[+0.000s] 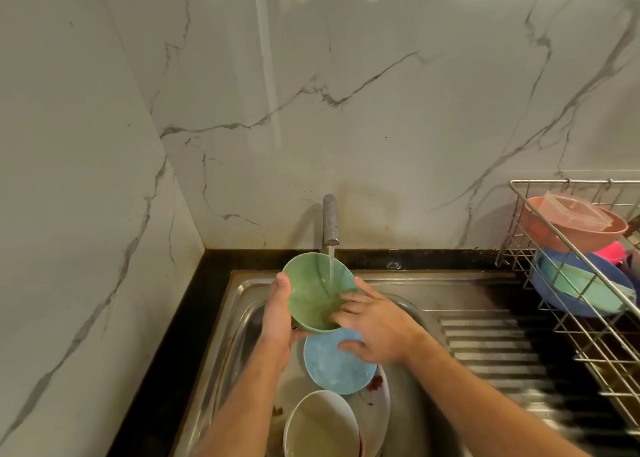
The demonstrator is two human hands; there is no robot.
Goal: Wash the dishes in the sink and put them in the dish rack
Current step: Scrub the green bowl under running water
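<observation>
Left hand (277,314) is gripping the green bowl (317,292) over the far end of the sink (235,304): fingers are curling closed around the bowl's left outer wall and underside, thumb lying up along the rim. Right hand (375,328) is holding nothing; its fingers (346,306) are spreading loosely open, tips reaching inside the bowl and touching the inner wall near the bottom, thumb hanging over the blue bowl.

Green bowl is tilting, its mouth facing up and to the right, toward the camera; its base is pointing down and left into the left palm. Water is running from the tap (329,219) straight into the bowl's interior.

Blue bowl (337,365) is lying in the sink just nearer than the green one, mouth up, resting on a white plate (381,408) carrying a red smear. A white bowl (320,425) is sitting at the near end of the sink, tilting, with murky water inside.

Wire dish rack (571,321) is standing on the black counter (180,318) at right, well apart from the sink bowl. It is holding a pink bowl (568,238) with a clear plastic lid (576,211) in it, and blue and teal plates (581,287) leaning below.
</observation>
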